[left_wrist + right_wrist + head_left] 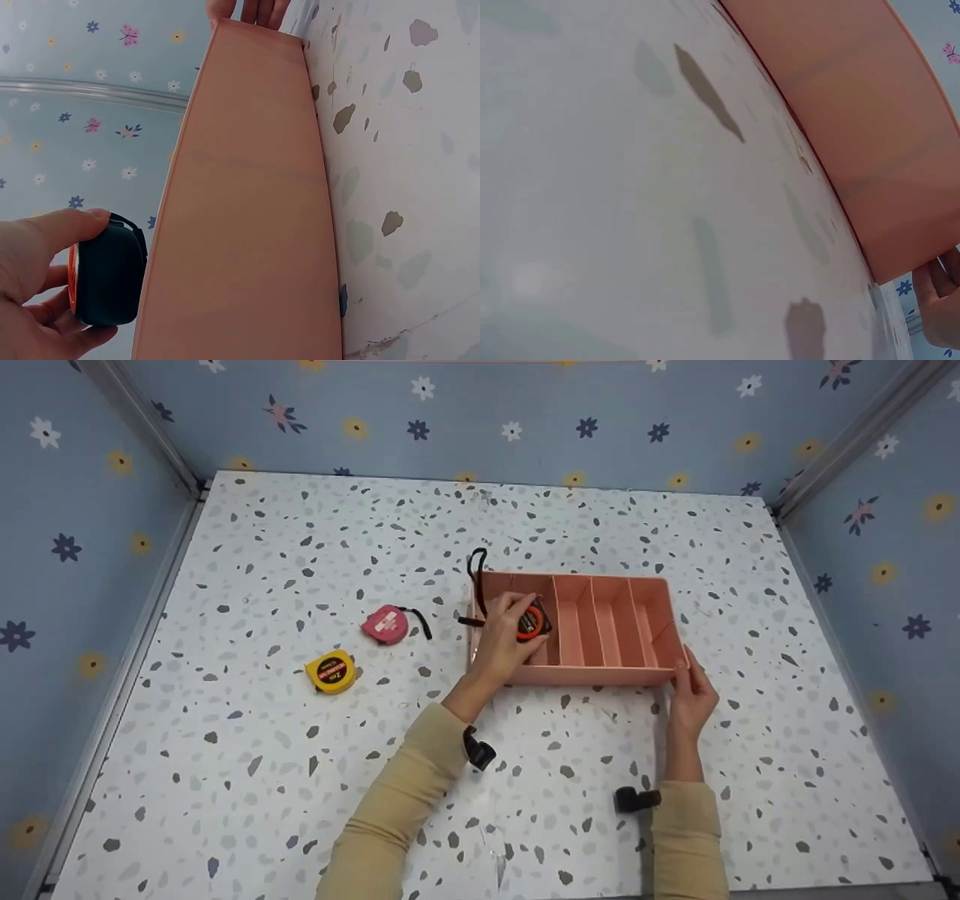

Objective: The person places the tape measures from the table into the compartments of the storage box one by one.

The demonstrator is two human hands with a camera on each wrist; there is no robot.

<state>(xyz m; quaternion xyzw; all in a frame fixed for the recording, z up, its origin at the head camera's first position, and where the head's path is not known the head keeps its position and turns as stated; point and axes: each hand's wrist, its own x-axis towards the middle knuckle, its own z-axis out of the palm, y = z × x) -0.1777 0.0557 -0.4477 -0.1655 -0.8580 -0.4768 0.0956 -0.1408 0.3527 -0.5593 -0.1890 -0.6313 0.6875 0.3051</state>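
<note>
My left hand (501, 641) grips a black tape measure with an orange ring (530, 622) between thumb and fingers, over the left part of a pink divided box (592, 676). In the left wrist view the dark side of this tape measure (112, 274) shows beside the box's long wall. At the box's front right corner, my right hand (694, 697) holds the wall, thumb at the rim and fingers along the end. A black strap loop (478, 566) rises over the box's left end; what lies in the compartments under my left hand is hidden.
Left of the box lie a pink tape measure (386, 625) with a black strap and a yellow tape measure (331, 672). Thin dividers (600, 622) split the box into several compartments. Flowered panels (480, 427) border the speckled table (225, 780) at the back and sides.
</note>
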